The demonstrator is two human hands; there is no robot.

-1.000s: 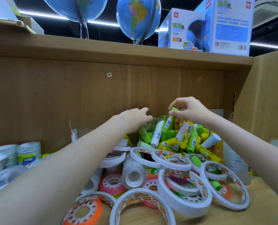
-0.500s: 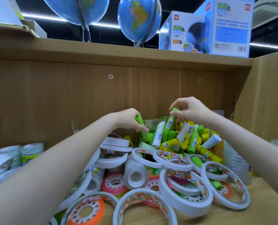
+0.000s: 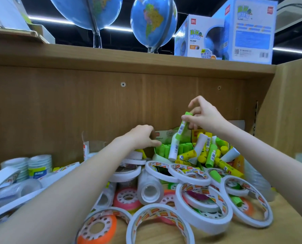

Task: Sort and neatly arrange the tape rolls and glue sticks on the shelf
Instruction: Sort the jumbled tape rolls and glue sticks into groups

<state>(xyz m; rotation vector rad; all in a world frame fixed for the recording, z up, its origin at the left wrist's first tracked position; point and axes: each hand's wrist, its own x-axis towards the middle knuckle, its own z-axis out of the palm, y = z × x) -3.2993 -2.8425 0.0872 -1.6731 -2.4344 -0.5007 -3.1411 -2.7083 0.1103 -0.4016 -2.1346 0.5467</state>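
Note:
My right hand (image 3: 204,117) pinches a green glue stick (image 3: 182,128) by its cap and holds it tilted above an open green box (image 3: 166,135). Several green sticks stand upright in that box. My left hand (image 3: 142,138) sits at the box's left corner with curled fingers; whether they hold anything is hidden. Loose green, yellow and white glue sticks (image 3: 212,155) lie heaped to the right of the box. In front, white tape rings (image 3: 204,211), a clear tape roll (image 3: 150,189) and orange- and pink-cored rolls (image 3: 97,228) lie jumbled together.
Stacked tape rolls (image 3: 39,166) stand at the far left, and clear rolls (image 3: 257,180) by the wooden right wall (image 3: 287,111). The wooden back panel rises close behind the box. Globes (image 3: 153,20) and globe boxes (image 3: 252,29) stand on the shelf above.
My right hand has lifted its green glue stick higher above the pile. My left hand held a green stick half a second ago; it has dropped to the box's left corner and no stick shows.

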